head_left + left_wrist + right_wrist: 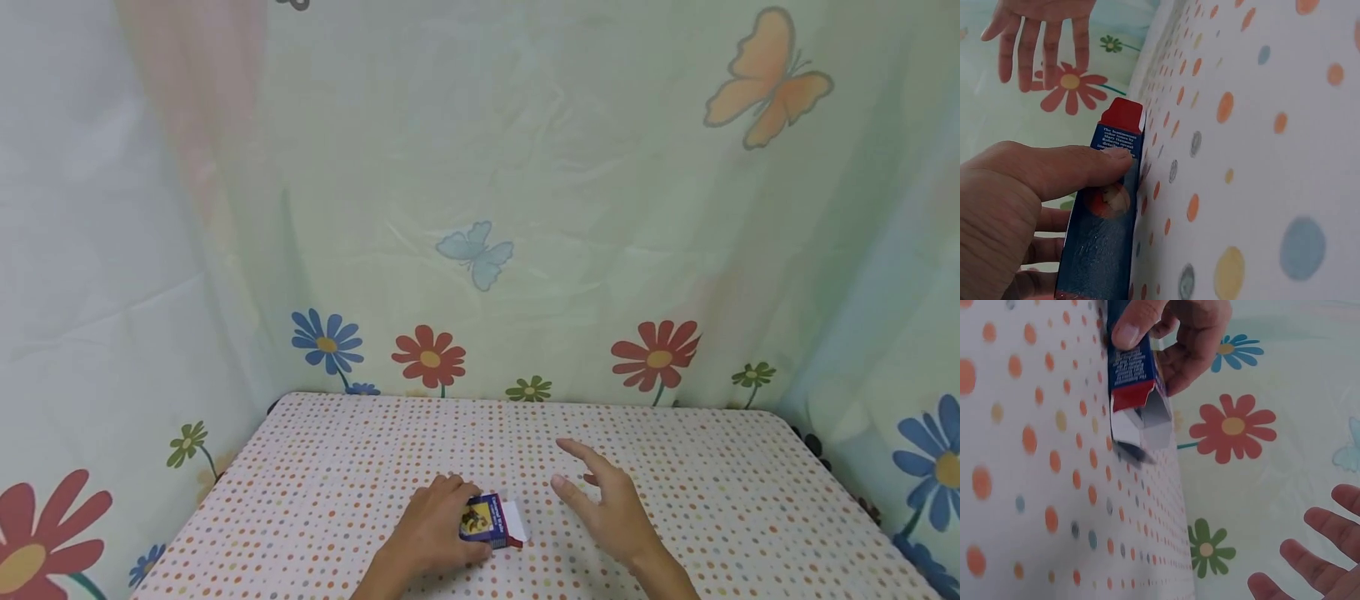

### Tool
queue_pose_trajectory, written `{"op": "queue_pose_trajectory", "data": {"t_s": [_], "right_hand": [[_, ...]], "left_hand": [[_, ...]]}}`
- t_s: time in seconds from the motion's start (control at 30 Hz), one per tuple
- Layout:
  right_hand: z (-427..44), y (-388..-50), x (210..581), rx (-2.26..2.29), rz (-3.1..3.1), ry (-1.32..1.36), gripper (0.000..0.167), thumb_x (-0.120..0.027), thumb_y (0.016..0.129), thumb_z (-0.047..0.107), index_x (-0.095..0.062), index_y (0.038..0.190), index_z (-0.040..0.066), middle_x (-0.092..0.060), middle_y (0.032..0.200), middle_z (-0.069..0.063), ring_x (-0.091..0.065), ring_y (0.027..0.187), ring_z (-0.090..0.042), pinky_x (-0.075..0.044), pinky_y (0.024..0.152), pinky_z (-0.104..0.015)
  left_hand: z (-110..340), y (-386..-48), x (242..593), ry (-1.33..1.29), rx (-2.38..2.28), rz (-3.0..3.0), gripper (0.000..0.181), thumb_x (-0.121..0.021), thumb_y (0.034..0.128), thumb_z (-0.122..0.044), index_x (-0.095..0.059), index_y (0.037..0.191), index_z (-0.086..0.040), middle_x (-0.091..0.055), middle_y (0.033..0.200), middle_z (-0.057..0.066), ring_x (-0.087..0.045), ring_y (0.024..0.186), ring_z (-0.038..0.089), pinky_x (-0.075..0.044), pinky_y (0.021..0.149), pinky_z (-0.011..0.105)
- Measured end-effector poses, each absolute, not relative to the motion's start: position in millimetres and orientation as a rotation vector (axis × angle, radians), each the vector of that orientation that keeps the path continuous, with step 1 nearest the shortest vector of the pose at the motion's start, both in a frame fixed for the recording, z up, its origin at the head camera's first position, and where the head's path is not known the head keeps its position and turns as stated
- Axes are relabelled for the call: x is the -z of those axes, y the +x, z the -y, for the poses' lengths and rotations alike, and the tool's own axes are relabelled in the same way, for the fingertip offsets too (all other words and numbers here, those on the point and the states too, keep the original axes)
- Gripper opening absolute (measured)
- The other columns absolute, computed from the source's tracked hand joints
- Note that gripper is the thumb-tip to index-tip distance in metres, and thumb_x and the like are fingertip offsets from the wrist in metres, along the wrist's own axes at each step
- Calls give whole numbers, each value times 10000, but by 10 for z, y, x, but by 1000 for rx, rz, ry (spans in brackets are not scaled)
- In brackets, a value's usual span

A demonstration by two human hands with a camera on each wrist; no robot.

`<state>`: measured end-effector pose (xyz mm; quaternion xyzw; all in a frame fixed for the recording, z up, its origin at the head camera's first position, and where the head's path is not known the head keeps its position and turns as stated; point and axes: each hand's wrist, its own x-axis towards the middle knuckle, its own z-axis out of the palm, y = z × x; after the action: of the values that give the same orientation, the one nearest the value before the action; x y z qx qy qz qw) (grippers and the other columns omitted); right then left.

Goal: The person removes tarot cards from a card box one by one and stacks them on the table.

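Observation:
A small dark blue card box (480, 522) with a yellow picture panel and red edging lies on the dotted tablecloth. My left hand (437, 522) grips it, thumb along the near side and fingers on the far side. Its right end stands open, with a white flap (516, 522) sticking out. In the right wrist view the box's open end (1141, 415) shows a pale inside; whether anything lies deeper cannot be seen. Held above the cloth to the right of the box, my right hand (611, 512) has spread fingers and touches nothing.
The table (337, 442) is covered with a white cloth printed with coloured dots. Behind it and at both sides hangs a curtain (555, 208) with flowers and butterflies.

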<state>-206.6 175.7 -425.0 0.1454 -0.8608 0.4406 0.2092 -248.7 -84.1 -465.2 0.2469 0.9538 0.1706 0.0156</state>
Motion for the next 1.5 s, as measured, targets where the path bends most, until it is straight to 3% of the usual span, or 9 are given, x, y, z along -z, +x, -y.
{"op": "queue_pose_trajectory", "data": {"t_s": [0.27, 0.53, 0.63, 0.93, 1.3, 1.5], "right_hand": [[-1636, -2042, 4241, -1309, 2383, 387, 483, -687, 974, 297, -577, 1408, 116, -591, 1436, -83, -531, 1326, -358, -501, 961, -581], [-1560, -1992, 4239, -1428, 2408, 330, 467, -723, 947, 280, -603, 1388, 186, -629, 1386, -29, -558, 1264, -272, -515, 946, -495], [-1557, -1976, 4238, -1460, 2419, 297, 458, -738, 933, 272, -614, 1371, 229, -643, 1358, 15, -565, 1220, -218, -525, 909, -418], [-1543, -1911, 4165, -1491, 2466, 306, 419, -777, 894, 193, -656, 1295, 215, -670, 1262, 92, -591, 1139, -216, -534, 834, -320], [-1541, -1873, 4017, -1480, 2498, 322, 157, -723, 934, 127, -740, 1087, 95, -686, 844, 50, -545, 604, -88, -485, 546, -249], [-1532, -1873, 4005, -1557, 2509, 296, 116, -724, 925, 133, -746, 1024, 76, -676, 767, 29, -533, 561, -98, -468, 512, -252]], "left_hand": [[760, -2440, 4608, 744, -572, -2994, 726, -805, 723, -618, -627, 1297, -210, -614, 1180, -19, -527, 994, 145, -483, 836, 472], [777, -2304, 4446, 771, -690, -3012, 681, -820, 744, -557, -597, 1292, -219, -537, 1075, -90, -474, 823, 56, -428, 666, 301], [765, -2246, 4368, 786, -716, -3015, 670, -817, 748, -560, -592, 1282, -223, -524, 1068, -99, -475, 799, 40, -415, 648, 269], [739, -2123, 4167, 863, -791, -3075, 656, -821, 751, -540, -579, 1259, -205, -582, 1096, -85, -489, 843, 39, -444, 684, 260], [732, -2018, 4036, 892, -876, -3082, 714, -828, 748, -552, -556, 1312, -208, -602, 1008, -100, -500, 818, 31, -459, 690, 237], [719, -1986, 3994, 902, -946, -3021, 694, -839, 758, -518, -551, 1318, -226, -589, 1029, -109, -505, 840, 25, -468, 702, 228]]}}
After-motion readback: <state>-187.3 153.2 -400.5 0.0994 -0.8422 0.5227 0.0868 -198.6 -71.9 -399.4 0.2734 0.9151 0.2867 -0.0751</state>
